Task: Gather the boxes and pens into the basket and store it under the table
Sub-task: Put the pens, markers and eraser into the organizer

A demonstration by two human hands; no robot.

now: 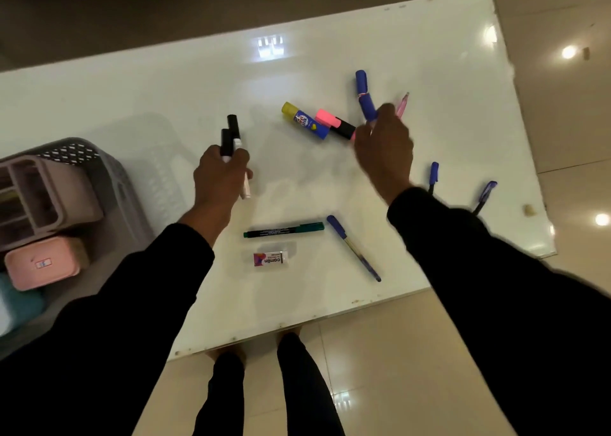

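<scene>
Lying loose on the table (132, 98): four blue pens, one green marker (284, 229) lengthwise left-right, one glue stick (305, 120), one highlighter (334, 126), one eraser (270, 259). The left hand (220, 174) is gripping two black-capped markers (231, 138) pointing away; the right hand (385, 151) is gripping a blue marker (365, 95) and pink pen (402, 105). The basket (109, 178), far left, is holding a grey organiser (49, 191) and pink box (44, 263).

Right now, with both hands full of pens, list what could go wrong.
1. The left hand grips several markers in a loose bunch; one may slip on the way to the basket.
2. The right hand holds a blue marker and a pink pen while reaching near the pink highlighter; it may knock the glue stick.
3. The capped pen lies near the table edge and could roll off.
</scene>
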